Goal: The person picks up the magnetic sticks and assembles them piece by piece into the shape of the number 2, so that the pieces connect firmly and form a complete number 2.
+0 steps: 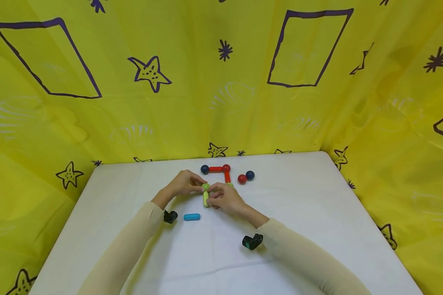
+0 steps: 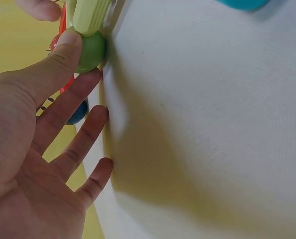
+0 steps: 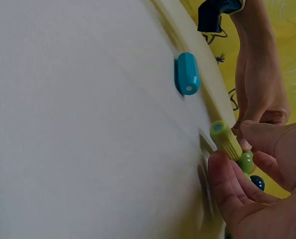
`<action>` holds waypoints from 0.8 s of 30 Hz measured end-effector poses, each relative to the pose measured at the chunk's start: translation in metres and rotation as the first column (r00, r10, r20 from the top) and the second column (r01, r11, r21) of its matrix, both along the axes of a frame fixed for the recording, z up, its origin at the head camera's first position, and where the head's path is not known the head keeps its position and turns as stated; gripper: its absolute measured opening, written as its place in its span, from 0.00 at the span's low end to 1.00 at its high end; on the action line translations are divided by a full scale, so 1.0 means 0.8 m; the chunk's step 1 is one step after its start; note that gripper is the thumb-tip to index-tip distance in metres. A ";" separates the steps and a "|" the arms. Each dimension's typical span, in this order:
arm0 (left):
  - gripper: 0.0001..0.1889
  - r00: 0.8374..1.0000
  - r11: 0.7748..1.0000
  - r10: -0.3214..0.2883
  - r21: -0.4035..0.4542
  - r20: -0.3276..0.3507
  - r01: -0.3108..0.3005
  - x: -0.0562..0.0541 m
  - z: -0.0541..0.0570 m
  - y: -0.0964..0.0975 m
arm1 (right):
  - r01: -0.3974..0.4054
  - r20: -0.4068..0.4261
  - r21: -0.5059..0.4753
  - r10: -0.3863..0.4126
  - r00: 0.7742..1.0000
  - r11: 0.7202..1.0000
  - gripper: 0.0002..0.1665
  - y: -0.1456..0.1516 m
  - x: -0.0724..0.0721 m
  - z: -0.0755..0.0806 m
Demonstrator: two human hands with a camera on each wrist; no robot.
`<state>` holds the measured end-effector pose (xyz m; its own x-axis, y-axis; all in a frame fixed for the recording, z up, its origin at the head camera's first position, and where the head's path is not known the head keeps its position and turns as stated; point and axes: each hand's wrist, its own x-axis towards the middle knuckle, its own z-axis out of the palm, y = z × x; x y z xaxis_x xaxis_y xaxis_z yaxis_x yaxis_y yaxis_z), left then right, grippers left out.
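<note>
From the head view I have the yellow-green stick (image 1: 206, 199) between the two hands, over the middle of the white worktop (image 1: 299, 196), with its long side running toward the wearer. The right grip (image 1: 227, 198) is clamped on it: in the right wrist view I see the stick between thumb and fingers, its near end sticking out toward the blue-teal stick. The left grip (image 1: 183, 183) pinches the green ball (image 1: 205, 187) between thumb and index finger, and the other left fingers spread out, free of the ball. The ball touches the far end of the stick, so the stick lies just on the wearer's side of the left grip's fingertips. I cannot tell whether stick or ball rests on the worktop.

The blue-teal stick (image 1: 192, 216) lies on the worktop nearer the wearer, apart from both grips. Beyond the hands I make out a joined piece: a dark blue ball (image 1: 204, 169), a red stick (image 1: 215, 169), a red ball (image 1: 226, 168) at the corner, and a second red stick (image 1: 227, 177) running toward the right grip. Its near end meets another green ball (image 1: 230, 185), partly covered by the right hand. To the right, a loose red ball (image 1: 242, 179) and a loose dark blue ball (image 1: 250, 175) touch each other.
</note>
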<state>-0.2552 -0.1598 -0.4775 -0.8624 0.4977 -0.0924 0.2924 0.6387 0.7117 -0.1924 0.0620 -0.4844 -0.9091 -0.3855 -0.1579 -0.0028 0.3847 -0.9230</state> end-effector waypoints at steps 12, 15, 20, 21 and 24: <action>0.14 1.000 1.000 0.009 0.000 0.006 -0.009 0.000 0.000 -0.001 | -0.072 -0.231 0.136 0.103 0.967 0.988 0.21 0.058 -0.012 0.025; 0.14 1.000 1.000 0.014 0.006 0.012 -0.014 0.001 0.000 -0.001 | -0.076 -0.285 0.162 0.120 0.951 0.984 0.21 0.072 -0.013 0.031; 0.14 1.000 1.000 0.016 0.007 0.006 -0.016 0.001 -0.001 -0.001 | -0.051 -0.345 0.186 0.114 0.932 0.981 0.21 0.094 -0.017 0.035; 0.14 1.000 1.000 0.015 0.006 0.003 -0.015 0.000 -0.001 -0.001 | -0.042 -0.359 0.193 0.110 0.927 0.980 0.21 0.099 -0.019 0.034; 0.13 1.000 1.000 0.011 0.004 -0.001 -0.011 0.000 -0.001 -0.002 | -0.007 -0.385 0.197 0.083 0.919 0.980 0.20 0.113 -0.027 0.033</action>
<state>-0.2555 -0.1615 -0.4785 -0.8679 0.4886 -0.0896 0.2861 0.6390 0.7140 -0.2139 0.1523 -0.4578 -0.8953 -0.4256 0.1317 -0.3686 0.5416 -0.7555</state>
